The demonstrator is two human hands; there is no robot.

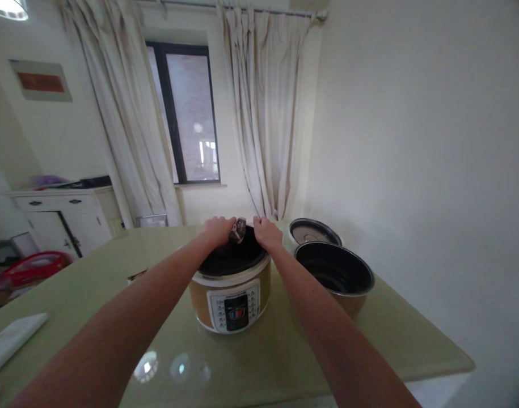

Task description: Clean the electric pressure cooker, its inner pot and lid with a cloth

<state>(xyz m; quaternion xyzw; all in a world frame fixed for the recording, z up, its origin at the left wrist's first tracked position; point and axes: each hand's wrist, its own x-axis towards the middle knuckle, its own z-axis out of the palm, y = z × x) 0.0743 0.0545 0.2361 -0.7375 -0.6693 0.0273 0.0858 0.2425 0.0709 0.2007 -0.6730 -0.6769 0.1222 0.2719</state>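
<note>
A pale room is lit from the upper left, where a dark-framed window (193, 113) is flanked by a left curtain (127, 113) and a right curtain (271, 102). A white cabinet (63, 212) is seen against the wall, with a red basket (40, 265) below it. The foreground is filled by a glossy green bench (242, 368). On it, between the two forearms, a round tan cooker (231, 289) is set upright, its top uncovered, its dark interior exposed and its control panel (235, 309) turned toward the wearer. A crumpled, dark patterned cloth (239, 229) is held at the far left of the opening in the closed grip of the left hand (219, 229). The right hand (268, 231) is placed at the far right rim with its fingers curled; whether anything is held in that grip cannot be told. Just right of the cooker, a dark-lined pot (334, 273) is stood, with a round lid (313, 230) partly hidden behind it. A white board (15, 343) is laid at the left edge.
</note>
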